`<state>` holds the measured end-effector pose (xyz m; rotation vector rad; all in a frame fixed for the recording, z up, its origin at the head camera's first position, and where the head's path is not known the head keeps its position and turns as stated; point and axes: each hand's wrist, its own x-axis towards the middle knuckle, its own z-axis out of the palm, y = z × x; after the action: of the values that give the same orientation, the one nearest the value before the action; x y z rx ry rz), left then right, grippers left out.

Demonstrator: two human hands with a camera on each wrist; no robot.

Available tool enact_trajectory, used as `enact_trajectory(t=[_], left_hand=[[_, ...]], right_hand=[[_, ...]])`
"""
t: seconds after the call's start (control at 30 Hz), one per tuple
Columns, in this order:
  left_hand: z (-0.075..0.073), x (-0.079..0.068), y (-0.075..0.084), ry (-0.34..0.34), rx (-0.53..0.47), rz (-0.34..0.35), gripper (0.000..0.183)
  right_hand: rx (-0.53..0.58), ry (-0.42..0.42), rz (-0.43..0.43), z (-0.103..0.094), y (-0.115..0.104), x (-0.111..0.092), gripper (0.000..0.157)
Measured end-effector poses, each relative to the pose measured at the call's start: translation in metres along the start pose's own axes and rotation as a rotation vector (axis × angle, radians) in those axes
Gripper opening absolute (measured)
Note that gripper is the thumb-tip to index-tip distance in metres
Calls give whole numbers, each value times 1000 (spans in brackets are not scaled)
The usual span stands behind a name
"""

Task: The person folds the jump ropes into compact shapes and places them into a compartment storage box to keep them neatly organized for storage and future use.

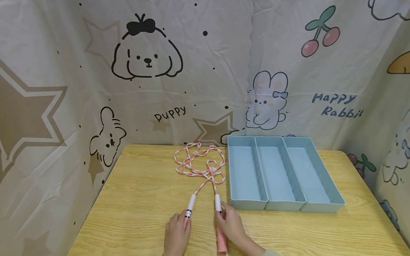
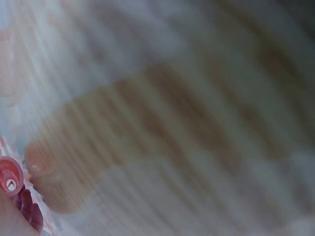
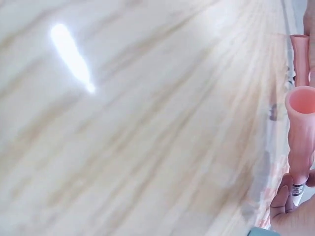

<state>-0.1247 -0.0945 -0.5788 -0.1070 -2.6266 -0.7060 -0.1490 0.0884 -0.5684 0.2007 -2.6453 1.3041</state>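
A jump rope (image 1: 192, 173) with a pink-and-white beaded cord lies on the wooden table, its cord in loose tangled loops. My left hand (image 1: 177, 232) grips its left handle (image 1: 191, 203), covering most of the pink part. The right handle (image 1: 221, 240) points toward me, and my right hand (image 1: 232, 225) pinches it near the dark bands. In the right wrist view, fingers (image 3: 279, 199) hold the handle below its hollow pink end (image 3: 301, 101); the other pink handle (image 3: 300, 56) stands behind. A round pink handle end (image 2: 10, 174) shows at the left wrist view's edge.
Right of the rope stands a light blue tray (image 1: 285, 207) with three long compartments. The wooden table (image 1: 132, 212) reaches back to a printed cloth curtain (image 1: 200, 65), which also hangs at both sides.
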Motion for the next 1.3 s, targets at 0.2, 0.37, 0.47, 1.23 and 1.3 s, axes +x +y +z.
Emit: enact_trajectory(t=[0.2, 0.37, 0.47, 1.23, 1.3], left_hand=[[0, 1, 2, 25, -39, -3, 26], [-3, 3, 7, -40, -192, -74, 26], [-4, 4, 11, -55, -291, -116, 25], [-8, 10, 27, -387, -1052, -395, 43], [-8, 10, 27, -412, -1056, -405, 43]], right_hand=[[56, -8, -19, -3, -5, 2, 34], [119, -37, -23, -6, -8, 5, 35], [164, -63, -21, -7, -9, 6, 37], [557, -149, 43, -10, -11, 14, 43], [545, -168, 130, -14, -18, 14, 41]])
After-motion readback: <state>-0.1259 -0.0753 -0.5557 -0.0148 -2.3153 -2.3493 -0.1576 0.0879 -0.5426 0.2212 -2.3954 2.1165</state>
